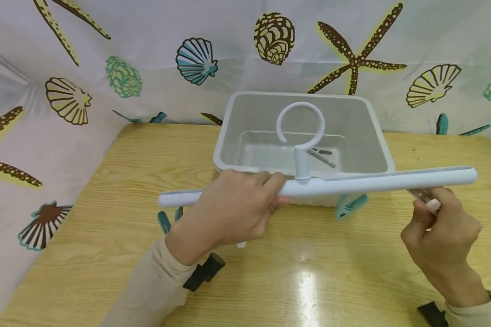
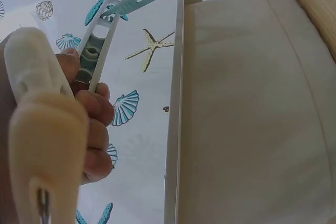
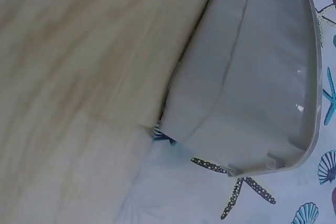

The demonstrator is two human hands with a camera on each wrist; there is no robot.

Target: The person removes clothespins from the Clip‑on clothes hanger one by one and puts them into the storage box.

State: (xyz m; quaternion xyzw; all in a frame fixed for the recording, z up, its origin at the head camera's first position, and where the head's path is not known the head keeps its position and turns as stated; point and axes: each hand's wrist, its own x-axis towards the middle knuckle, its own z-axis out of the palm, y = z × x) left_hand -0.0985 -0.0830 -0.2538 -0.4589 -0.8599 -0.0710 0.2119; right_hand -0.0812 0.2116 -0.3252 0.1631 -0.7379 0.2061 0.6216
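A long white hanger bar [image 1: 393, 181] with a ring-shaped hook [image 1: 321, 122] is held up level over the table. My left hand [image 1: 237, 204] grips it just left of the hook. Teal clothes pegs [image 1: 352, 206] hang beneath the bar, and a cream peg [image 2: 50, 156] looms close in the left wrist view. Near the bar's right end, my right hand [image 1: 443, 231] pinches a white, partly see-through clothes peg [image 1: 433, 205] right at the underside. The fingers hide much of that peg. The right wrist view misses this hand's grip.
Behind the bar a grey plastic bin [image 1: 372, 131] stands on the wooden table [image 1: 331, 272]. A few small grey pieces [image 1: 322, 158] lie on its floor. A cloth [image 1: 237, 45] printed with shells and starfish hangs behind and at the left.
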